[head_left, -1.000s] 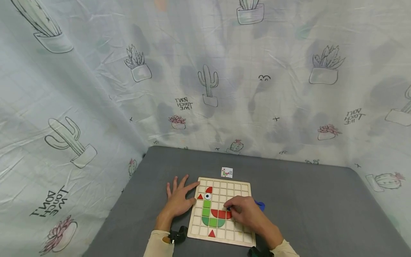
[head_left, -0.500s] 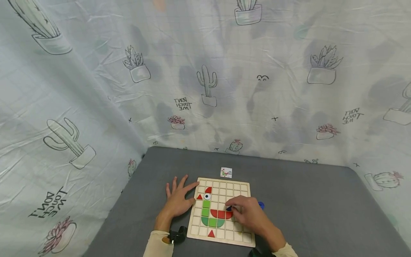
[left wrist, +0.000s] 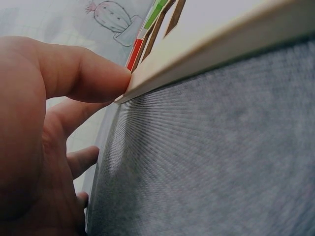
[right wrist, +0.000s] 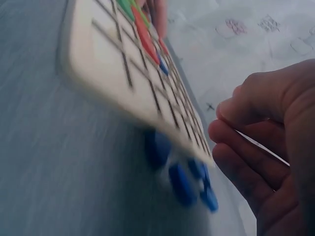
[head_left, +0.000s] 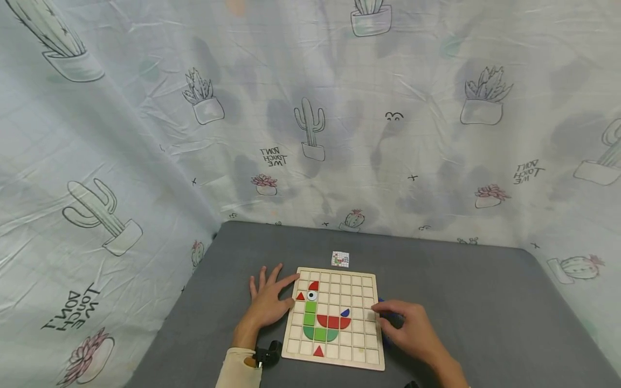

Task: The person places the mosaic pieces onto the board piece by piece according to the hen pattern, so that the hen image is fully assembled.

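Note:
A wooden grid board (head_left: 361,326) lies on the grey table. Set in its cells are green pieces (head_left: 309,319), red pieces (head_left: 333,321), a white eye piece (head_left: 312,295) and one small blue quarter-round piece (head_left: 345,312) just above the red row. My left hand (head_left: 268,306) touches the board's left edge with thumb and index finger, its fingers spread; the left wrist view shows the thumb (left wrist: 106,78) against the rim. Beside the right edge hovers my right hand (head_left: 409,326), holding nothing, fingers loosely bent. Under it lie several blue pieces (right wrist: 181,184), mostly hidden in the head view.
A small printed card (head_left: 340,259) with a coloured grid picture lies just beyond the board's far edge. Grey table surface (head_left: 451,285) extends to the right. A cactus-print curtain (head_left: 310,178) hangs behind the table and along its sides.
My right hand has let go of the small blue piece, which now lies on the board above the red row. The hand has moved right, past the board's edge. My left hand stays put.

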Tool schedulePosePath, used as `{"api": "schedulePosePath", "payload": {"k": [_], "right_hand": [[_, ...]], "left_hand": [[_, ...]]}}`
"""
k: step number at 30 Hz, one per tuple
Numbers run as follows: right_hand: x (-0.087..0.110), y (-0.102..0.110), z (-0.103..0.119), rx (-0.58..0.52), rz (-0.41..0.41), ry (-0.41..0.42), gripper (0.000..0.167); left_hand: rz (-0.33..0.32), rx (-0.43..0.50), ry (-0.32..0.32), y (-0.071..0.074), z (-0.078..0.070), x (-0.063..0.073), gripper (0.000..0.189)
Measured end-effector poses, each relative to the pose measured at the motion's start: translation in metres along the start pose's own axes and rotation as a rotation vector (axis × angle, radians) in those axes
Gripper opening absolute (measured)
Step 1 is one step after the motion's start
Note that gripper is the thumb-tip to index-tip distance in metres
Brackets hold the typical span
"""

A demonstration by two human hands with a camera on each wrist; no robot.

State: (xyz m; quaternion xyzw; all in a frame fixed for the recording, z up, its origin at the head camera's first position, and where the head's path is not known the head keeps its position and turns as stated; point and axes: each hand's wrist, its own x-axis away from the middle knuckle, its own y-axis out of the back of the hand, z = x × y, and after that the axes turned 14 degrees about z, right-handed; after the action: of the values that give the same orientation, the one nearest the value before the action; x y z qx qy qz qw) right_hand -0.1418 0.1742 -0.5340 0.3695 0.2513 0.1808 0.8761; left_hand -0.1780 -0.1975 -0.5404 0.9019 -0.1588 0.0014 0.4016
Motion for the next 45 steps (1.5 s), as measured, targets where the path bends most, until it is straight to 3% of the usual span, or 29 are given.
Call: {"api": "schedulePosePath", "payload": {"k": [6,11,20,29,33,45], "right_hand": [[0.025,0.002,-0.007,-0.002,0.016,-0.076,0.042],[0.041,0.002,-0.011,0.003,-0.016,-0.094,0.048],[0.052,0.006,-0.005,-0.003,0.01,-0.21,0.045],[0.041,-0.007,-0.01,0.045,-0.093,-0.077,0.048],[0.032,-0.006,-0.006,0.088,-0.093,-0.072,0.047],[-0.015,-0.002,-0.002,0.072,0.084,-0.024,0.034]], "left_hand": [[0.001,-0.01,0.0,0.0,0.0,0.0,0.063],[0.002,-0.002,-0.004,0.0,-0.001,0.001,0.063],[-0.003,-0.002,-0.006,0.001,-0.001,0.001,0.063],[-0.006,-0.014,0.004,-0.001,-0.001,0.0,0.062],[-0.001,-0.022,0.002,-0.001,0.0,0.0,0.062],[0.01,-0.024,0.002,0.001,-0.001,0.001,0.063]]}}
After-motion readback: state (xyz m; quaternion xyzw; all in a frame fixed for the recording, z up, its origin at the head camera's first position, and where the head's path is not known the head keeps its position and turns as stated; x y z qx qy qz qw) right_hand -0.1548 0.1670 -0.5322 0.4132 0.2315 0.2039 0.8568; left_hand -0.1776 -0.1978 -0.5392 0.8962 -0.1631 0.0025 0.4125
